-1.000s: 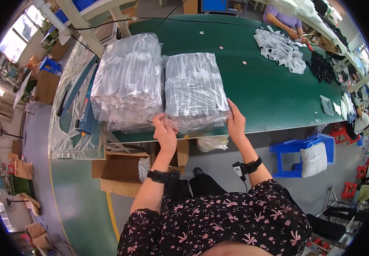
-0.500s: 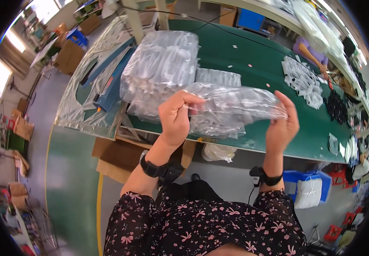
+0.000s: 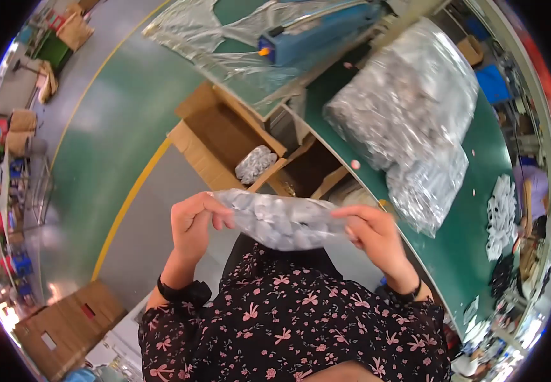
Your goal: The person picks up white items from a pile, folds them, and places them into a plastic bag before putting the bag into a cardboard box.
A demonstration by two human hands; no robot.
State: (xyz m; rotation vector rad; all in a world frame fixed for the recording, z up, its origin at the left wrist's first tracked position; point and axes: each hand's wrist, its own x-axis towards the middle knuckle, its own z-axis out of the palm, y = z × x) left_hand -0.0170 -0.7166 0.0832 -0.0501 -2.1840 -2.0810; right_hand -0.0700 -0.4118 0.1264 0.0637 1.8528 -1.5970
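Now | left hand (image 3: 194, 224), right hand (image 3: 372, 234): one plastic packet (image 3: 280, 221); table (image 3: 479, 210): two

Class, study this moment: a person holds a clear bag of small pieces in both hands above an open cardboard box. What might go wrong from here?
1. The bag is held only at its two ends by the left hand and right hand, with its middle unsupported; it may sag or slip.
2. The cardboard box sits off to the left of the bag, not under it, so a released bag could land on the floor.
3. The stacked bags lie near the green table's edge and might slide off.
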